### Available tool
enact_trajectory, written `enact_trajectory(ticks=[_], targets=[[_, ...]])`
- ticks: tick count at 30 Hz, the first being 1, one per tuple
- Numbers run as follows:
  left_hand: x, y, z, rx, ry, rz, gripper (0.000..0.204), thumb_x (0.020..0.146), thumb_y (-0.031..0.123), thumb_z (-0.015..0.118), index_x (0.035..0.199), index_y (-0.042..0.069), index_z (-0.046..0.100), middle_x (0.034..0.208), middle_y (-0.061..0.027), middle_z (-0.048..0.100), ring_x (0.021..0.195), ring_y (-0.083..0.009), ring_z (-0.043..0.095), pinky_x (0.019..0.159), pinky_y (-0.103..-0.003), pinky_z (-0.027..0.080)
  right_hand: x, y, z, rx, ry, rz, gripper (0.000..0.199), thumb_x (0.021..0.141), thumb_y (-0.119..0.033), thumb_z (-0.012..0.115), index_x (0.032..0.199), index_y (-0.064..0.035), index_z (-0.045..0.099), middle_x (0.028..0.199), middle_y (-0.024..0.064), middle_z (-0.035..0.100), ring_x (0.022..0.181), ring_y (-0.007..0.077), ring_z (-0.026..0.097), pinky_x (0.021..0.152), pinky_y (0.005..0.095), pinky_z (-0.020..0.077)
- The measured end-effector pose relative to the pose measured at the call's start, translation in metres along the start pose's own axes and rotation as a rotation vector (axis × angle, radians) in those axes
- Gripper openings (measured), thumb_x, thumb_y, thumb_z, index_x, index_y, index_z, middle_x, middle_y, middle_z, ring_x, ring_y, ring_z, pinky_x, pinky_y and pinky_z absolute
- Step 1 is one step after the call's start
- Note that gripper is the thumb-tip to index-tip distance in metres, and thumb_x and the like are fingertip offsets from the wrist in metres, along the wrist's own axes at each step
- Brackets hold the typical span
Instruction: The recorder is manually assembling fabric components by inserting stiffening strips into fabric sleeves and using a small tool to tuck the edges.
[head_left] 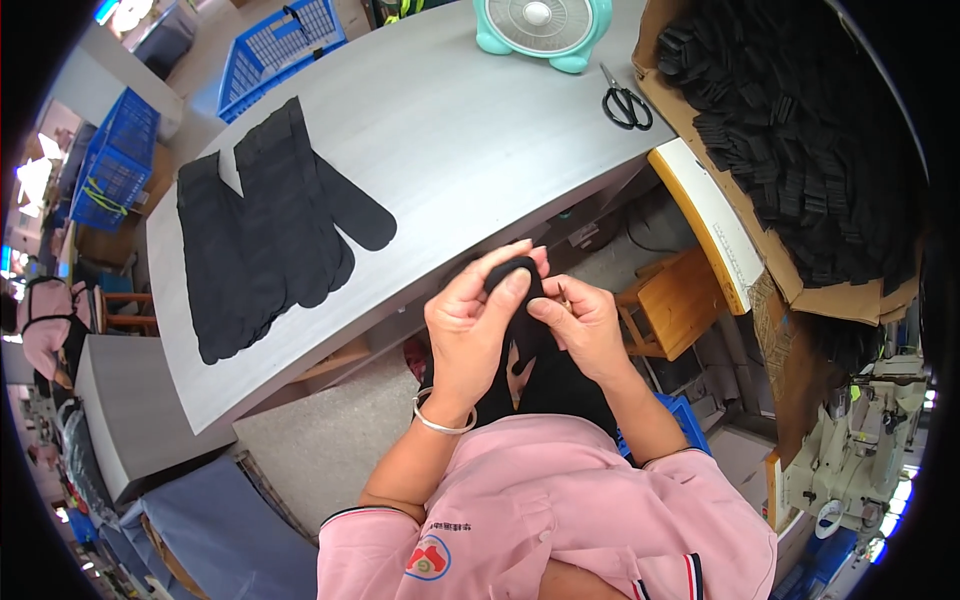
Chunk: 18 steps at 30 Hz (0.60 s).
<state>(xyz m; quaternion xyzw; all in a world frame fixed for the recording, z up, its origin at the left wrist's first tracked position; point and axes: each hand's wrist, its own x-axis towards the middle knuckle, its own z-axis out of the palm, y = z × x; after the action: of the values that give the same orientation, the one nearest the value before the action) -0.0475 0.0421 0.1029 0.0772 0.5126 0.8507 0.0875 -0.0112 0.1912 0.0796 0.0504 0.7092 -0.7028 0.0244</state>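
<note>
Around us, a smooth pale grey table bore a spread of flat, long black cloth pieces with rounded ends on its left part, a turquoise plastic fan at the far edge, and black-handled metal scissors near the far right corner. To the right, a brown cardboard box brimmed with folded black cloth bundles; a white board with a yellow wooden edge and a brown wooden stool stood between that box and our hands. The table's near edge lay between us and the spread pieces. We held a soft black cloth piece above our lap, just off that edge. Its rounded upper end pointed away from us, and its long axis ran back toward our body; we could not tell where its lower end lay against our black trousers. Our left hand pinched the upper end, thumb on top and fingers curled behind; our right hand gripped its right border narrowly between thumb and bent fingers.
</note>
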Motion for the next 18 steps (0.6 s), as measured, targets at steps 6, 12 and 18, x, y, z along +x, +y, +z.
enact_trajectory(ticks=[6,12,18], targets=[[0.003,0.003,-0.018,-0.321,-0.265,-0.153,0.052,0.093,0.017,0.069,0.138,-0.004,0.052,0.138,-0.0142,0.056,0.122,-0.0177,0.056,0.105,-0.031,0.042,0.006,-0.007,-0.024,0.329,-0.231,0.133,0.012,0.093,-0.013,0.068,0.099,-0.0019,0.067,0.078,-0.0045,0.061,0.065,-0.0019,0.048,0.053,0.0149,0.0322],[0.01,0.003,-0.029,-0.171,-0.331,-0.074,0.045,0.088,0.015,0.074,0.128,-0.002,0.06,0.103,-0.0058,0.06,0.098,-0.0148,0.059,0.091,-0.028,0.047,0.002,-0.012,-0.002,0.224,-0.176,0.029,0.019,0.092,-0.013,0.069,0.106,-0.0017,0.067,0.094,0.0001,0.063,0.07,0.0024,0.051,0.064,0.0182,0.043],[0.015,0.004,-0.033,-0.2,-0.185,-0.049,0.017,0.091,0.005,0.068,0.106,-0.002,0.065,0.102,-0.0087,0.065,0.093,-0.016,0.064,0.086,-0.028,0.052,-0.009,-0.043,-0.006,-0.609,0.244,-0.554,0.031,0.083,-0.003,0.073,0.114,-0.0093,0.073,0.092,0.0059,0.057,0.063,0.0136,0.056,0.054,0.0277,0.0458]])
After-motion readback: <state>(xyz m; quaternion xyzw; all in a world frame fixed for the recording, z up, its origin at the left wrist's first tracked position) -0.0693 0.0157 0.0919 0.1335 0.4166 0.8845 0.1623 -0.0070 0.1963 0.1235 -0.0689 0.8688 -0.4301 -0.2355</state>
